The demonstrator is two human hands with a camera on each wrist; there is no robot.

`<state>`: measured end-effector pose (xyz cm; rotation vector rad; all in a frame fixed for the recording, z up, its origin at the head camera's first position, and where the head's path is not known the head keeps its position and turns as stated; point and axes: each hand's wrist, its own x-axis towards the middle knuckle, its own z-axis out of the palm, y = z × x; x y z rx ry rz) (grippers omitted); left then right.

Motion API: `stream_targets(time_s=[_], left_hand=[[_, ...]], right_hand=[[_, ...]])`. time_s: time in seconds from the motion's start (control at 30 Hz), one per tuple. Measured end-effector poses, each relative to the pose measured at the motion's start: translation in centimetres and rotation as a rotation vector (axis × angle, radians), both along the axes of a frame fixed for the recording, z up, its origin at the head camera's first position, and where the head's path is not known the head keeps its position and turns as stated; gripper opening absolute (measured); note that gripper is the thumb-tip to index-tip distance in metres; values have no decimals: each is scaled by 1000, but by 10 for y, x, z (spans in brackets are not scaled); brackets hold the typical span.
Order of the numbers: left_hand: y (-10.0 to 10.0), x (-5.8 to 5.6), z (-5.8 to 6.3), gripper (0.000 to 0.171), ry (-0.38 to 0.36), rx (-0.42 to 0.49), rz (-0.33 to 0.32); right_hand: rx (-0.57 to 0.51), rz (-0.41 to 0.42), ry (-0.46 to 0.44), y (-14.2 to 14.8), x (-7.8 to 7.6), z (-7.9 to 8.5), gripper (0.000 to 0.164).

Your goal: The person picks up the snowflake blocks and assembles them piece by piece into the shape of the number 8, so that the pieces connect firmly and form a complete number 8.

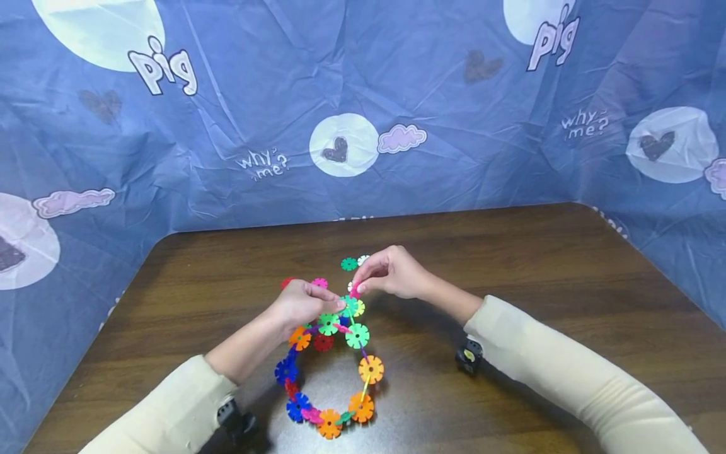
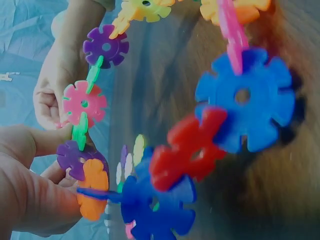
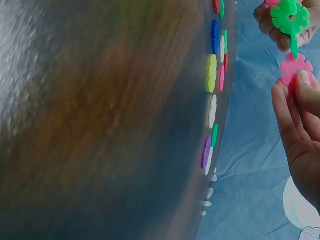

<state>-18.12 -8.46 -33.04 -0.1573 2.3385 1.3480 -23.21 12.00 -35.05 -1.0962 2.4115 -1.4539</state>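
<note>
A closed ring of notched plastic flower discs [image 1: 371, 369], slotted together in many colours, hangs from my left hand [image 1: 306, 301] over the table. My left thumb and fingers pinch a green disc [image 1: 349, 307] at the ring's far side. Close beside it, my right hand [image 1: 394, 272] pinches a pink disc [image 3: 291, 69] between thumb and fingertips. In the right wrist view, the pink disc meets the lower edge of a green disc [image 3: 291, 18] near my left hand. Large blue discs [image 2: 245, 97] and a red one [image 2: 190, 150] fill the left wrist view's foreground.
Loose discs lie on the brown table [image 1: 482, 391] beyond my hands, among them a dark green one [image 1: 348, 264], a pink one [image 1: 320, 284] and a yellow one [image 3: 212, 73]. A blue printed cloth [image 1: 442, 75] hangs behind the table.
</note>
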Motion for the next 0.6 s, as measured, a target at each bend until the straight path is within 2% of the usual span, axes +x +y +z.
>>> stream_targets(time_s=[0.17, 0.33, 0.43, 0.6], left_hand=[[1, 3, -2, 24, -34, 30, 32], [2, 3, -1, 23, -51, 93, 55], [3, 3, 1, 23, -47, 122, 65], [3, 4, 2, 25, -26, 143, 74]], right_hand=[[-18, -20, 5, -2, 4, -2, 12], [-89, -9, -84, 0, 5, -3, 14], [-129, 22, -125, 1, 5, -3, 15], [-149, 65, -132, 0, 4, -4, 15]])
